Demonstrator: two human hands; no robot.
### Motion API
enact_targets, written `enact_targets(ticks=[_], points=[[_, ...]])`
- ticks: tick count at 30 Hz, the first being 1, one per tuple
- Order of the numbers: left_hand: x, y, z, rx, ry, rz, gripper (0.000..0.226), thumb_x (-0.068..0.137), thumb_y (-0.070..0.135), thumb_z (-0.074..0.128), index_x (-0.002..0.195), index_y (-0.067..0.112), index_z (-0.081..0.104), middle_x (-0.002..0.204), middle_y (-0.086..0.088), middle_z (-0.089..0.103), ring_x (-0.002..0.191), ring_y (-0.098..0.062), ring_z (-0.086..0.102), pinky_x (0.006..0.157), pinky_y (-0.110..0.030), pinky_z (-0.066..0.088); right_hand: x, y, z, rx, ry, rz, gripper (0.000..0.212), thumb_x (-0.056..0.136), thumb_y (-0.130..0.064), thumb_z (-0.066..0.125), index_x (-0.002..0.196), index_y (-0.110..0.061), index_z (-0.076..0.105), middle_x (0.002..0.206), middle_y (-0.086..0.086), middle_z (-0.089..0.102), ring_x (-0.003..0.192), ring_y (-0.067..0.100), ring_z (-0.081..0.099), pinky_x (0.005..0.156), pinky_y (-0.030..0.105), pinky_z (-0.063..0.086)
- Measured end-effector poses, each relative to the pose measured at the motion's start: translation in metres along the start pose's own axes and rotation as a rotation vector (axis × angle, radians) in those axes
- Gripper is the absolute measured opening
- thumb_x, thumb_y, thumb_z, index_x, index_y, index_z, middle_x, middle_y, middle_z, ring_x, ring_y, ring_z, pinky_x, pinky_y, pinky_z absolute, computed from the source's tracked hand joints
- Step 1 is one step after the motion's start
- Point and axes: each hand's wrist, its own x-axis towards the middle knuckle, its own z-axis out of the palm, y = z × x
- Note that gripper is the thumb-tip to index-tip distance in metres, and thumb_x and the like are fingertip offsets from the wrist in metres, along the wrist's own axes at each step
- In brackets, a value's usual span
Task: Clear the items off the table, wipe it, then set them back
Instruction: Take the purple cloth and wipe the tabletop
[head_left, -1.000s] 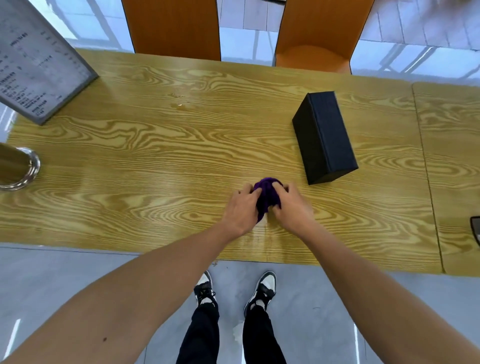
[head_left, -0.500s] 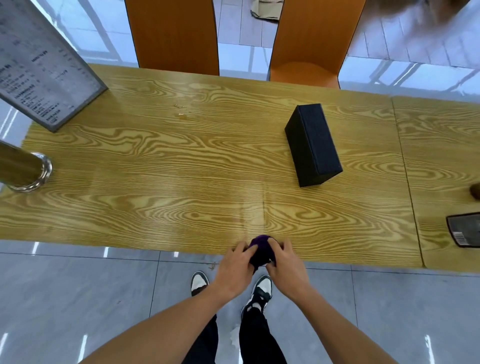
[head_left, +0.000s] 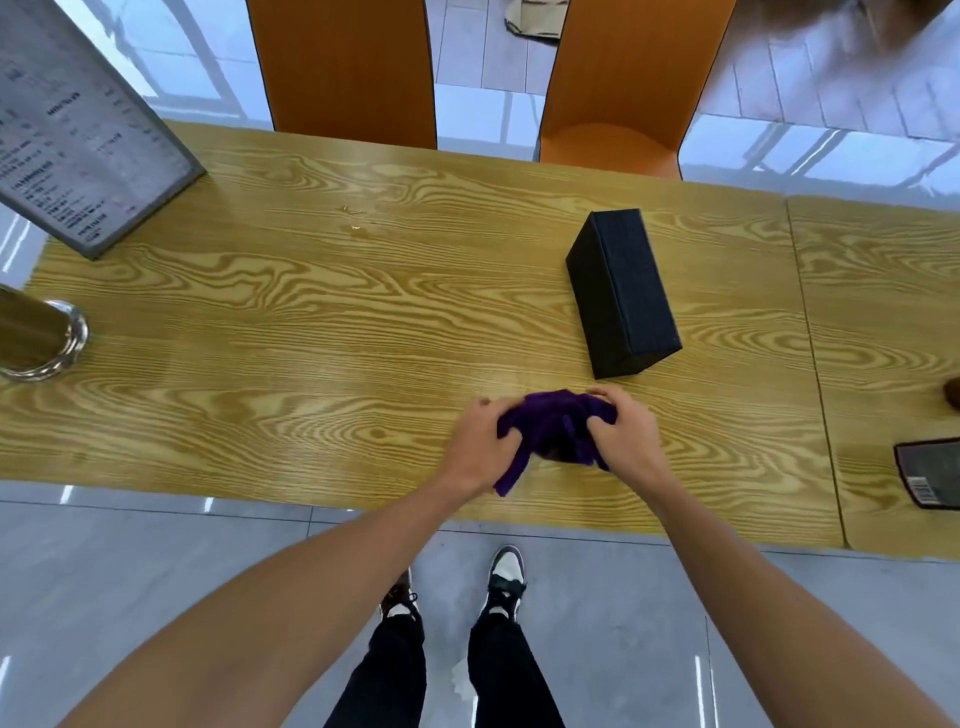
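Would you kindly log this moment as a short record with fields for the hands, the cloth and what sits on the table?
left hand: gripping the purple cloth
right hand: gripping the same cloth
cloth: bunched between both hands, above the table near its front edge
black box: on the table, just beyond the cloth
menu board: far left corner
small spill: far side, not wiped

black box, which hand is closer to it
Right. The right hand grips the purple cloth just below the black box; the left hand sits farther left.
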Motion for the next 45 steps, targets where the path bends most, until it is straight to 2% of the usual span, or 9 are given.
enact_targets(ticks=[4,8,13,17,20,24,29,36,45], points=[[0.028,0.004,0.005,0.117,0.051,0.024,0.038,0.095,0.011,0.062,0.132,0.021,0.066,0.116,-0.006,0.053,0.102,-0.024,0.059,0.096,-0.034,0.049,0.019,0.018,0.006,-0.261,-0.059,-0.152,0.048,0.099,-0.014,0.050,0.145,-0.029,0.051,0.129,0.009,0.045,0.103,0.029,0.058,0.091,0.040,0.051],[0.010,-0.010,0.021,0.234,-0.015,0.022,0.039,0.096,0.016,0.062,0.135,0.018,0.062,0.118,-0.006,0.054,0.097,-0.028,0.064,0.088,-0.042,0.052,-0.001,0.047,0.030,-0.521,-0.060,-0.300,0.048,0.094,-0.011,0.058,0.142,-0.016,0.049,0.121,0.017,0.051,0.099,0.038,0.059,0.073,0.042,0.051],[-0.029,-0.011,0.049,0.137,0.079,-0.121,0.036,0.096,0.018,0.061,0.132,0.017,0.063,0.120,-0.004,0.058,0.099,-0.026,0.066,0.091,-0.042,0.052,-0.053,0.041,0.064,-0.292,-0.041,-0.187,0.049,0.089,-0.007,0.063,0.137,-0.009,0.051,0.115,0.014,0.049,0.079,0.038,0.062,0.061,0.037,0.046],[-0.057,-0.007,0.064,-0.086,0.192,-0.285,0.034,0.094,0.013,0.064,0.127,0.018,0.068,0.112,-0.001,0.063,0.101,-0.018,0.062,0.091,-0.033,0.052,-0.081,0.025,0.082,-0.056,-0.079,-0.065,0.050,0.091,-0.002,0.058,0.140,-0.011,0.050,0.110,-0.001,0.039,0.077,0.019,0.052,0.065,0.021,0.039],[-0.063,-0.005,0.057,-0.287,0.214,-0.369,0.029,0.092,0.011,0.068,0.119,0.017,0.073,0.104,0.004,0.074,0.093,-0.006,0.068,0.083,-0.021,0.054,-0.074,0.026,0.076,0.139,-0.197,0.024,0.044,0.085,-0.004,0.056,0.124,-0.023,0.061,0.107,0.003,0.055,0.084,0.015,0.057,0.064,0.010,0.042],[-0.036,-0.007,0.030,-0.243,0.282,-0.325,0.025,0.088,0.015,0.072,0.111,0.021,0.073,0.104,-0.001,0.069,0.087,-0.011,0.064,0.082,-0.026,0.052,-0.029,0.019,0.059,0.102,-0.222,-0.047,0.044,0.077,-0.019,0.058,0.119,-0.029,0.067,0.108,0.006,0.067,0.095,0.016,0.065,0.084,0.028,0.054],[0.025,-0.003,-0.018,-0.072,0.383,-0.213,0.029,0.092,0.017,0.070,0.120,0.020,0.070,0.109,-0.002,0.059,0.087,-0.013,0.057,0.082,-0.019,0.041,0.049,-0.040,0.036,-0.063,-0.122,-0.287,0.049,0.096,-0.012,0.059,0.144,-0.014,0.054,0.126,0.011,0.050,0.112,0.019,0.053,0.104,0.027,0.041],[0.053,-0.024,-0.039,0.148,0.202,-0.107,0.042,0.097,0.007,0.060,0.137,0.018,0.060,0.126,-0.006,0.056,0.114,-0.024,0.059,0.102,-0.032,0.045,0.095,-0.040,0.034,-0.740,-0.257,-0.552,0.061,0.092,-0.009,0.062,0.147,-0.020,0.037,0.140,0.010,0.039,0.126,0.029,0.041,0.073,0.037,0.046],[-0.005,-0.017,0.018,0.068,0.161,-0.167,0.040,0.093,0.010,0.063,0.132,0.019,0.066,0.113,-0.009,0.065,0.104,-0.029,0.064,0.092,-0.039,0.049,-0.004,0.010,0.072,-0.373,-0.220,-0.379,0.049,0.091,-0.012,0.057,0.139,-0.006,0.048,0.125,0.016,0.049,0.104,0.034,0.055,0.081,0.044,0.052]])
